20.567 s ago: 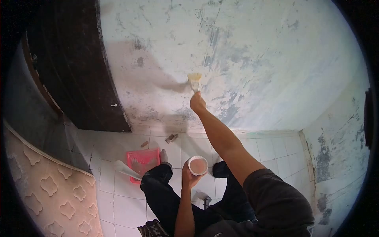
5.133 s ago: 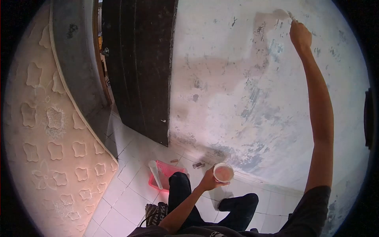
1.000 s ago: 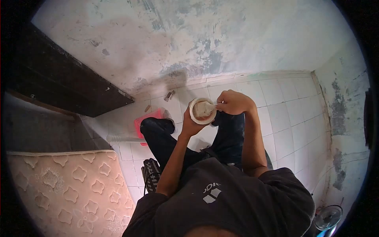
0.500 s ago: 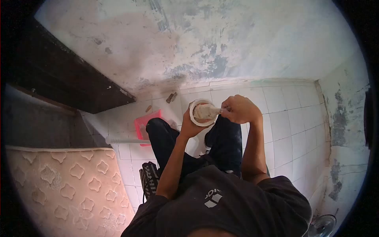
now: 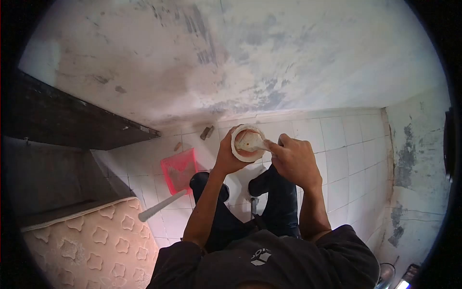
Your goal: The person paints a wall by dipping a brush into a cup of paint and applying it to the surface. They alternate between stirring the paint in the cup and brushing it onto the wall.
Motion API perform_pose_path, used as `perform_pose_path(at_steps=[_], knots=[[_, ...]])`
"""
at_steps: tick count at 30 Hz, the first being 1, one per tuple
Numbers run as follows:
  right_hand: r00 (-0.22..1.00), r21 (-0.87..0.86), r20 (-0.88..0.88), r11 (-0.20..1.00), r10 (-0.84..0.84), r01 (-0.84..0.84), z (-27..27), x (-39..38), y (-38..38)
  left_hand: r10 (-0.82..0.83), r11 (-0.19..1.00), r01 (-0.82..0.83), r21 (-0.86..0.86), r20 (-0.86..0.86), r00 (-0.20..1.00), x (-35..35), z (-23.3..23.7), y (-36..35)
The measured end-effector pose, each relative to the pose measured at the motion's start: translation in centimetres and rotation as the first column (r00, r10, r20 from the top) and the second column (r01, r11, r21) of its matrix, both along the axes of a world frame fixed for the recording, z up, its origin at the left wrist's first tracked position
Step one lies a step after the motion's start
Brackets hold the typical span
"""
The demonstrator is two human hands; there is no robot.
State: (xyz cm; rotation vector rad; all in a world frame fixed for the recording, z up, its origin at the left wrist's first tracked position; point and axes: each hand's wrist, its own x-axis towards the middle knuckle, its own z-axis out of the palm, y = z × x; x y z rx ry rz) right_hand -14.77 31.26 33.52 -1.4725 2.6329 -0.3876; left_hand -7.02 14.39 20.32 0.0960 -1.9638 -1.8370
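Observation:
A round, white-rimmed container (image 5: 260, 153) is held up over my knees, its open top facing the camera. My left hand (image 5: 228, 155) is wrapped round its left side. Inside it lies the pale, coated end of a scraper-like tool (image 5: 254, 140), against a pinkish-brown inner wall. Its handle end is in my right hand (image 5: 294, 159), whose fingers are closed round it at the container's right rim. What the container holds at the bottom is partly hidden by the tool.
A pink dustpan (image 5: 165, 169) with a pale handle lies on the tiled floor (image 5: 332, 166) at the left. Small brown pieces (image 5: 207, 132) lie near the patchy wall (image 5: 231, 62). A mattress (image 5: 96, 245) is at lower left, below a dark door (image 5: 72, 113).
The view has shifted, and more of the dustpan shows. My right hand has turned and lowered, and the tool sits deeper in the container. My left hand keeps its hold.

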Motion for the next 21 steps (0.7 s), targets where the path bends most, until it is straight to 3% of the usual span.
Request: perform_pose_path(at_steps=[4,5,6,7,8,9,13,15,17,20,21], knots=[[0.997,-0.119,0.074,0.993,0.020,-0.011,5.8,-2.3,-1.0,0.016,0.997,-0.008,-0.076,0.099,0.995,-0.4,6.5,-1.6],[0.992,-0.081,0.124,0.996,0.030,-0.020,7.4,-2.8,-0.9,-0.003,0.996,-0.005,0.090,0.094,0.996,-0.4,8.3,-1.6],[0.997,-0.106,0.081,0.994,0.014,-0.006,8.4,-3.1,-0.7,-0.017,1.000,0.017,0.005,0.177,0.984,-0.5,10.3,-1.9],[0.995,-0.151,0.101,0.988,0.014,0.002,10.3,-3.2,-0.5,-0.047,0.997,0.038,0.061,0.151,0.987,-0.6,11.2,-1.7],[0.991,-0.080,0.131,0.997,0.023,-0.012,11.9,-3.5,-0.5,-0.024,0.996,0.004,0.088,0.225,0.974,-0.2,15.7,-1.6],[0.986,-0.146,0.165,0.989,0.034,-0.009,14.2,-3.5,-0.6,0.045,0.992,-0.028,-0.125,0.129,0.991,0.0,17.8,-1.5],[0.979,-0.241,0.162,0.967,0.126,-0.084,23.3,-3.3,-1.2,-0.006,1.000,0.006,0.002,0.104,0.995,0.7,28.0,-1.8],[0.982,-0.249,0.132,0.964,0.133,-0.097,26.0,-3.5,-0.9,-0.039,0.999,0.040,-0.010,0.077,0.996,0.3,30.7,-2.1],[0.988,-0.020,0.096,0.993,0.118,-0.117,28.9,-2.7,-1.1,-0.060,0.989,0.076,-0.130,0.123,0.991,0.8,32.0,-2.9],[0.996,0.097,0.060,0.993,0.063,-0.068,32.4,-1.5,-1.6,0.031,0.975,-0.008,-0.221,0.100,0.995,1.2,33.4,-3.6],[0.997,0.007,0.024,0.997,0.077,-0.077,32.6,-1.2,-1.7,0.035,0.978,-0.021,-0.209,0.063,0.997,1.5,34.1,-3.9]])
